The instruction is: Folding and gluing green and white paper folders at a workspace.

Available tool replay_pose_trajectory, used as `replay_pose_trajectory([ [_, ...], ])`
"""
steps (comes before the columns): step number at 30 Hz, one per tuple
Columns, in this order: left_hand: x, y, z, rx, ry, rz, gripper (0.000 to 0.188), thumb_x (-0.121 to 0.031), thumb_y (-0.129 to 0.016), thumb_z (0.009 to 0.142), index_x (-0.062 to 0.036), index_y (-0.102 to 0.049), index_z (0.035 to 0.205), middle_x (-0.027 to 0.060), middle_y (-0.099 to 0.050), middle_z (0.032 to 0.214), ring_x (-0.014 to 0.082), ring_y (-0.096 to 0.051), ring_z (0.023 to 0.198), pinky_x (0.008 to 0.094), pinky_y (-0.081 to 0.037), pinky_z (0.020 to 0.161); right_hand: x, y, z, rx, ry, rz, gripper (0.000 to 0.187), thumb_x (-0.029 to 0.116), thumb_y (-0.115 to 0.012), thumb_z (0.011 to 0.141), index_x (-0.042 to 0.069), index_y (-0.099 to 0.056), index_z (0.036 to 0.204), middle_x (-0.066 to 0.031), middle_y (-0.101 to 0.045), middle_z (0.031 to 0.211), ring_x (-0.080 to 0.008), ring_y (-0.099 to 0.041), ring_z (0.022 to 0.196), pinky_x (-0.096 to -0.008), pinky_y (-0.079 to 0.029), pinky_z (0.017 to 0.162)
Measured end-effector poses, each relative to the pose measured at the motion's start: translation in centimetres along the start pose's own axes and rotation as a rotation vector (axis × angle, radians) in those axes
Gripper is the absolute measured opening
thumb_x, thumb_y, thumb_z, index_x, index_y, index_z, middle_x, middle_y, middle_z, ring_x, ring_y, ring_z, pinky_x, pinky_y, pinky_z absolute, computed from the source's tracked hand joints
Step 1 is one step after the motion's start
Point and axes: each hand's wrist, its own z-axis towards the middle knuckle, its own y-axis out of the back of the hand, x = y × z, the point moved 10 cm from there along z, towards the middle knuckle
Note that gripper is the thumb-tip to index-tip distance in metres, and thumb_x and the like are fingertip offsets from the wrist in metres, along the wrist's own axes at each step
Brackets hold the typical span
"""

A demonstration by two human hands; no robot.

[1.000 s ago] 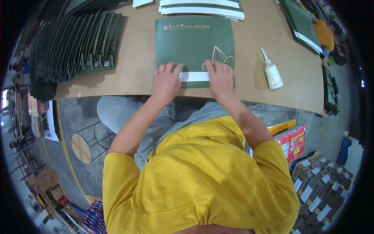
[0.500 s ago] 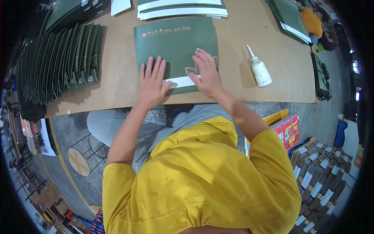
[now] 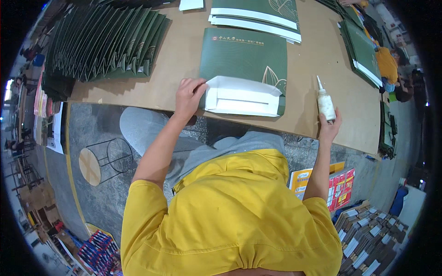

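Observation:
A flat green paper bag (image 3: 241, 55) lies on the table in front of me. Its near end is unfolded, showing a white inner side (image 3: 237, 93) with a slot-like dark line across it. At the left corner of this opened end, my left hand (image 3: 188, 97) has its fingers closed on the bag's edge. My right hand (image 3: 330, 124) grips the lower part of a white squeeze glue bottle (image 3: 326, 103), which stands to the right of the bag with its thin nozzle pointing away from me.
Many folded green bags (image 3: 108, 43) stand packed at the left of the table (image 3: 184, 50). Flat green bags with white strips (image 3: 258, 16) lie beyond the work, and another stack (image 3: 361, 53) sits at the far right. A round-topped stool (image 3: 90, 166) stands on the floor at left.
Both hands have left the flat bag's face. The left now holds its corner, the near end has been opened to its white inside, and the right has moved onto the glue bottle. The view has shifted.

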Motion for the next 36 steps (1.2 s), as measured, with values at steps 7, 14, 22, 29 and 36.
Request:
replay_pose_trajectory([
  [7, 0.4, -2.2, 0.7, -0.09, 0.089, 0.029, 0.009, -0.014, -0.066, 0.077, -0.0056, -0.066, 0.08, 0.0085, -0.062, 0.077, 0.0274, -0.055, 0.077, 0.0376, -0.045, 0.072, 3.1, -4.7, -1.4, 0.03, -0.718, 1.272, 0.049, 0.036, -0.047, 0.092, 0.001, -0.047, 0.127, -0.0165, -0.057, 0.119, -0.0313, -0.06, 0.1, -0.0376, -0.053, 0.07],
  [14, 0.4, -2.1, 0.5, -0.098, 0.041, 0.037, 0.009, -0.013, -0.066, 0.077, -0.0049, -0.067, 0.08, 0.0093, -0.062, 0.077, 0.0288, -0.055, 0.078, 0.0385, -0.045, 0.071, 19.7, -8.8, -3.3, 0.464, -0.061, 0.658, 0.048, 0.015, -0.069, 0.077, 0.005, -0.051, 0.12, -0.0132, -0.057, 0.111, -0.0302, -0.058, 0.101, -0.0381, -0.05, 0.081],
  [22, 0.0, -2.3, 0.5, -0.074, 0.065, 0.018, 0.008, -0.012, -0.065, 0.077, -0.0048, -0.067, 0.08, 0.0099, -0.061, 0.076, 0.0294, -0.055, 0.078, 0.0389, -0.044, 0.072, 31.2, -10.9, -7.0, 0.381, 0.847, 0.179, 0.048, 0.009, -0.076, 0.063, 0.006, -0.056, 0.107, -0.0133, -0.055, 0.1, -0.031, -0.055, 0.09, -0.0381, -0.048, 0.07],
  [29, -0.4, -2.0, 0.6, -0.091, 0.033, 0.047, 0.009, -0.012, -0.066, 0.078, -0.0047, -0.067, 0.083, 0.01, -0.063, 0.076, 0.028, -0.056, 0.076, 0.0372, -0.046, 0.07, 32.0, -12.0, -7.4, 0.379, 0.917, 0.09, 0.048, 0.007, -0.074, 0.06, 0.008, -0.057, 0.104, -0.0102, -0.056, 0.097, -0.0295, -0.054, 0.084, -0.0381, -0.047, 0.065],
  [36, -0.6, -1.9, 0.6, -0.083, 0.03, 0.059, 0.01, -0.013, -0.066, 0.078, -0.0042, -0.067, 0.083, 0.0099, -0.062, 0.076, 0.0279, -0.055, 0.077, 0.037, -0.046, 0.069, 31.7, -12.3, -7.7, 0.369, 0.91, 0.114, 0.047, 0.006, -0.074, 0.059, 0.009, -0.058, 0.103, -0.0106, -0.056, 0.096, -0.0294, -0.054, 0.082, -0.0384, -0.047, 0.064],
])
